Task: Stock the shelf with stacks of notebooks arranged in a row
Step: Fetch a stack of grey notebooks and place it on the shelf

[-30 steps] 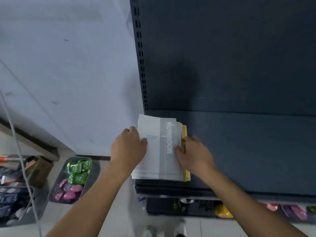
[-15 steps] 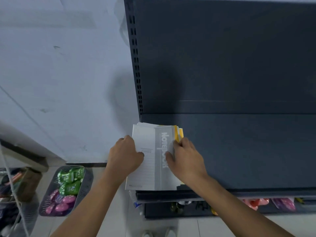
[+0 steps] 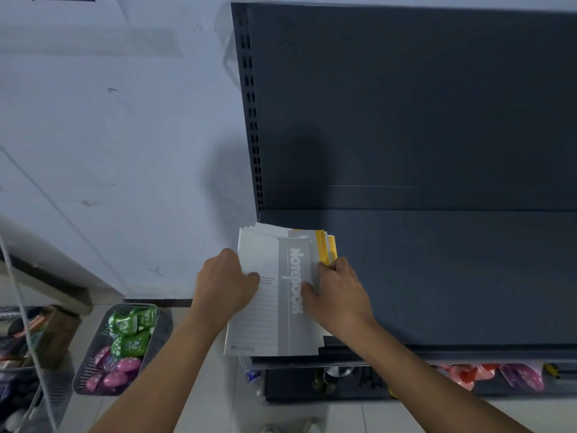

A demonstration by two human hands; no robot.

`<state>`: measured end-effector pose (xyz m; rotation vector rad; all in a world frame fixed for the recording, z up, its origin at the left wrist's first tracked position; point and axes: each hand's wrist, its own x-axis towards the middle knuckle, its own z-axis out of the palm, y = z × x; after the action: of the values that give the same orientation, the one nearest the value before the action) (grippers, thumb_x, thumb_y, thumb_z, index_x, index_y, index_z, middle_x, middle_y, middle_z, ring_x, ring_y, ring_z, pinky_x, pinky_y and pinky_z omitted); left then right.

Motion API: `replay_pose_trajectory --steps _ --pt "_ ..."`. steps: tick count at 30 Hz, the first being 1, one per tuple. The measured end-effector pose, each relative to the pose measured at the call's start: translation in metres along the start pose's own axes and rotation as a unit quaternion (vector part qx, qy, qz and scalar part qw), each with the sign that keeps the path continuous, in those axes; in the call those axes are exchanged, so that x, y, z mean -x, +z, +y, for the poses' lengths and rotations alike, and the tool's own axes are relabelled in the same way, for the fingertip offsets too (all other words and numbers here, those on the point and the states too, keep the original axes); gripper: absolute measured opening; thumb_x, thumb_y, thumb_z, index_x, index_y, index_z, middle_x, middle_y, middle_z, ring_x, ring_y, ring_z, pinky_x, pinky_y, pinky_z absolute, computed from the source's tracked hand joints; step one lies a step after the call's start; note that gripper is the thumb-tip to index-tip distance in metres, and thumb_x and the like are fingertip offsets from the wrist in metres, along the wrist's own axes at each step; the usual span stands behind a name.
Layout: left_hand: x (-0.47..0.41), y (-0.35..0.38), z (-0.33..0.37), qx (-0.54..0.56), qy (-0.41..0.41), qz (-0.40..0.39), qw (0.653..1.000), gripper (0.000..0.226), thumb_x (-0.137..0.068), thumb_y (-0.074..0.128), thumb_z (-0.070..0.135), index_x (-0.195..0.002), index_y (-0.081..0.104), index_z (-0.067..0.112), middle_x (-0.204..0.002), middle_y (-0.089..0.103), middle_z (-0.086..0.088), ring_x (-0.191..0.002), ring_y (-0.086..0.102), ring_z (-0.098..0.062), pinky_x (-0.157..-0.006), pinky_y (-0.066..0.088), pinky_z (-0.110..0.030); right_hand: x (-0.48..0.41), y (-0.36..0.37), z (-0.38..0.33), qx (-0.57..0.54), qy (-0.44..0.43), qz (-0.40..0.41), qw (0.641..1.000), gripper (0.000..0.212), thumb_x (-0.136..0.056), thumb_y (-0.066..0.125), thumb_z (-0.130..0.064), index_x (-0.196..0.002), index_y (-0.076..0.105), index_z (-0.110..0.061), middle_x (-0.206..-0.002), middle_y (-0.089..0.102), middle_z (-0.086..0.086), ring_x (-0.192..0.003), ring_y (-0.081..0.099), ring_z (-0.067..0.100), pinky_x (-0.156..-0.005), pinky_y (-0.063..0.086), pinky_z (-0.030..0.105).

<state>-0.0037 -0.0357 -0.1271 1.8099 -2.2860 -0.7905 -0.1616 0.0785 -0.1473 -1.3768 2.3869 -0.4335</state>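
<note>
Head view: the stack of notebooks (image 3: 270,321) lies flat at the left end of the dark shelf (image 3: 452,276), just beside the slotted upright (image 3: 253,120); its near edge juts out past the shelf's front lip, and its left edge sticks out past the shelf's left end; the top cover is white with a grey band printed "Notebook", and at the far end the notebooks beneath fan out unevenly, some with yellow edges showing on the right; the left hand (image 3: 226,284) holds the stack's left edge, its grip clamped there with the thumb on the top cover; the right hand (image 3: 335,292) holds the right edge, its grip likewise clamped, thumb on the grey band and fingers by the yellow edges; behind the shelf rises a dark back panel (image 3: 406,104); to the left is a pale wall (image 3: 109,135); on the floor below it a grey basket (image 3: 164,323) holds green packets (image 3: 134,323) and pink ones (image 3: 117,371); under the shelf, a lower level carries pink and red items (image 3: 468,373), too blurred to identify.
</note>
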Motion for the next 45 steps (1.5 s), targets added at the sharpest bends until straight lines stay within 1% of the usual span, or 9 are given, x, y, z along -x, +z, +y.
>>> replay_pose_trajectory --steps 2,7,13,18,27,31,37,42,45 --pt "0.002 0.000 0.001 -0.003 -0.002 0.008 1.000 0.022 -0.088 0.067 0.028 -0.093 0.056 0.009 -0.079 0.057 0.004 -0.065 0.049 -0.007 -0.048 0.032 -0.021 0.000 0.000 -0.001 -0.017 0.010 -0.001 1.000 0.024 -0.097 0.051 -0.040 -0.087 0.048 -0.018 -0.111 0.038 -0.003 -0.107 0.047 0.017 -0.077 0.051 0.033" --pt "0.007 -0.002 0.005 -0.009 -0.007 0.021 1.000 0.019 -0.088 0.066 0.025 -0.091 0.055 0.010 -0.076 0.055 0.004 -0.063 0.046 -0.006 -0.047 0.029 -0.020 0.001 0.001 -0.005 -0.068 0.023 -0.032 0.997 0.034 -0.096 0.055 -0.041 -0.119 0.055 -0.016 -0.123 0.038 -0.002 -0.121 0.039 0.017 -0.089 0.044 0.030" --pt "0.012 -0.001 0.003 -0.019 -0.015 0.032 0.999 0.020 -0.087 0.067 0.025 -0.087 0.055 0.008 -0.074 0.057 0.002 -0.061 0.047 -0.008 -0.046 0.029 -0.021 0.001 0.002 -0.003 -0.084 0.039 -0.039 0.995 0.022 -0.095 0.056 -0.037 -0.097 0.053 -0.016 -0.118 0.037 -0.001 -0.118 0.040 0.020 -0.085 0.038 0.026" --pt "0.019 -0.004 0.001 -0.046 -0.013 0.028 0.998 0.022 -0.087 0.065 0.028 -0.087 0.056 0.008 -0.074 0.056 0.002 -0.060 0.046 -0.008 -0.046 0.028 -0.021 0.005 0.003 -0.005 -0.125 0.029 -0.045 0.991 0.038 -0.094 0.059 -0.036 -0.126 0.056 -0.015 -0.126 0.039 0.000 -0.125 0.036 0.018 -0.100 0.039 0.029" --pt "0.020 -0.013 0.001 -0.008 -0.032 0.037 0.999 0.022 -0.083 0.064 0.019 -0.075 0.050 0.005 -0.069 0.058 -0.005 -0.057 0.051 -0.015 -0.044 0.028 -0.023 -0.004 0.008 -0.004 -0.204 0.071 -0.070 0.974 0.046 -0.088 0.068 -0.035 -0.130 0.060 -0.018 -0.129 0.045 0.001 -0.128 0.042 0.020 -0.108 0.042 0.034" --pt "0.025 -0.019 0.008 -0.017 -0.015 0.051 0.998 0.015 -0.087 0.060 0.016 -0.089 0.048 0.007 -0.077 0.058 -0.005 -0.061 0.049 -0.014 -0.046 0.031 -0.025 -0.007 0.010 -0.004 -0.208 0.081 -0.074 0.972 0.046 -0.088 0.068 -0.037 -0.128 0.061 -0.017 -0.129 0.047 0.000 -0.129 0.043 0.021 -0.109 0.042 0.037" --pt "0.030 -0.024 0.018 0.060 0.013 0.028 0.998 0.021 -0.097 0.059 0.022 -0.108 0.044 0.014 -0.085 0.051 0.005 -0.070 0.047 -0.009 -0.053 0.034 -0.024 -0.007 0.005 -0.005 -0.211 0.092 -0.059 0.971 0.045 -0.091 0.063 -0.041 -0.129 0.057 -0.018 -0.125 0.055 0.000 -0.124 0.050 0.022 -0.102 0.047 0.040" --pt "0.018 -0.027 0.021 0.191 0.014 0.002 0.982 0.029 -0.097 0.062 0.029 -0.120 0.049 0.017 -0.111 0.060 0.001 -0.088 0.055 -0.013 -0.061 0.038 -0.025 0.001 -0.019 -0.006 -0.322 0.093 -0.018 0.942 0.034 -0.097 0.062 -0.034 -0.125 0.048 -0.022 -0.094 0.065 -0.013 -0.080 0.064 -0.005 -0.060 0.046 0.012" --pt "0.019 -0.019 0.033 0.167 0.053 0.012 0.985 0.032 -0.097 0.062 0.033 -0.122 0.049 0.017 -0.105 0.058 0.004 -0.085 0.054 -0.013 -0.063 0.040 -0.028 0.006 -0.032 0.003 -0.309 0.086 0.027 0.947 0.034 -0.094 0.067 -0.033 -0.123 0.055 -0.019 -0.099 0.070 -0.004 -0.086 0.068 0.006 -0.074 0.058 0.028"
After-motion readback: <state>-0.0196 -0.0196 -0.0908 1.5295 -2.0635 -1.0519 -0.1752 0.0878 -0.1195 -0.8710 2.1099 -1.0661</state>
